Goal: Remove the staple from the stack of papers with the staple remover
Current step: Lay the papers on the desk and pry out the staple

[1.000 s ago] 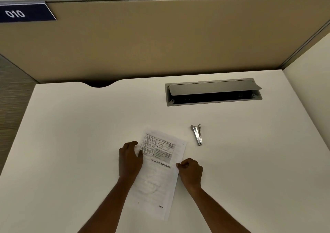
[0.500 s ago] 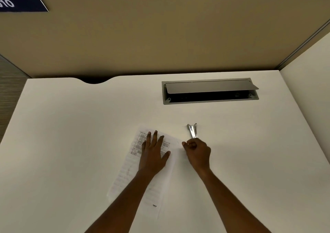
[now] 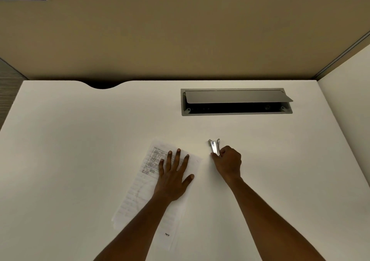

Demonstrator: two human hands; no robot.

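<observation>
A stack of printed papers (image 3: 140, 190) lies on the white desk, tilted, its top end pointing away from me. My left hand (image 3: 173, 172) rests flat on its upper part, fingers spread. To the right, a silver metal staple remover (image 3: 214, 146) lies on the desk with its open jaws pointing away. My right hand (image 3: 228, 163) is closed around its near end. I cannot make out the staple.
A grey cable tray (image 3: 236, 101) with its lid raised is set into the white desk (image 3: 80, 140) behind the remover. A beige partition (image 3: 180, 40) closes the back, another panel the right side. A notch (image 3: 103, 84) cuts the desk's far edge.
My right hand left the paper's right edge, reached to the staple remover and closed on its near end. My left hand shifted from the paper's left edge to lie flat on it.
</observation>
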